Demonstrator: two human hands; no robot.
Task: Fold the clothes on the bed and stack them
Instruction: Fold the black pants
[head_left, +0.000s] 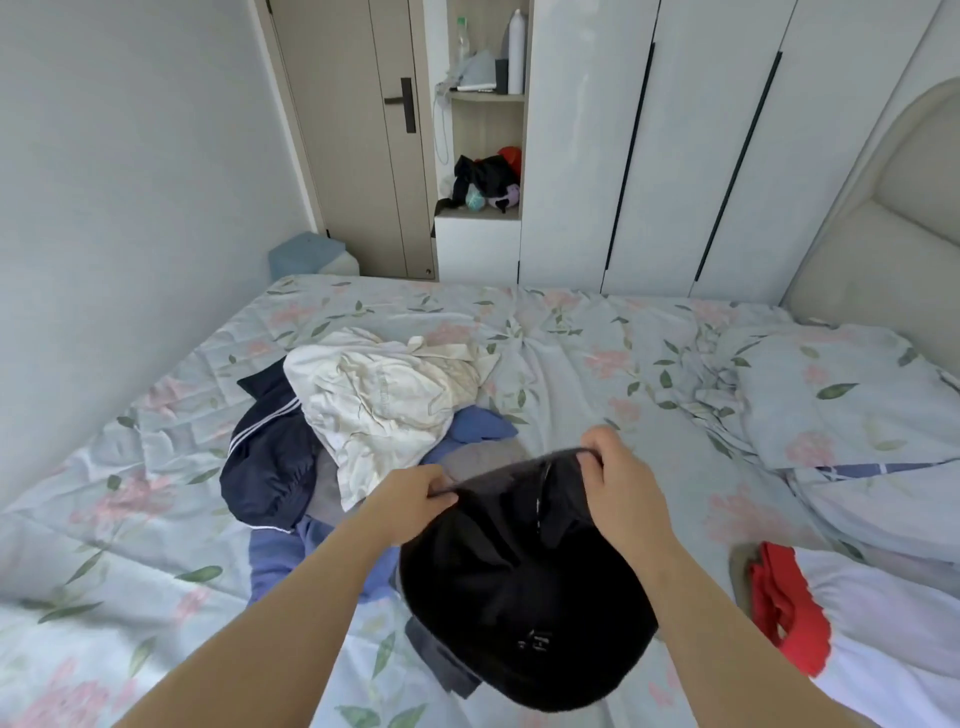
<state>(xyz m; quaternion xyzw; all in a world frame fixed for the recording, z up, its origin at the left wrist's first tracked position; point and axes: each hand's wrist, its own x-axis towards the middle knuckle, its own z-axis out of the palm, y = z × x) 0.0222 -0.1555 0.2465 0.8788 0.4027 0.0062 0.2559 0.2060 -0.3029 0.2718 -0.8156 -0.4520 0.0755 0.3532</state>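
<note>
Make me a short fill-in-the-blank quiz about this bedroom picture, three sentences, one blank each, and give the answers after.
1. Both hands, the left hand and the right hand, grip a ____ garment.
2. The cream garment lies on top of the ____ of unfolded clothes.
3. The red cloth lies to the person's ____.

Answers: black; pile; right
</note>
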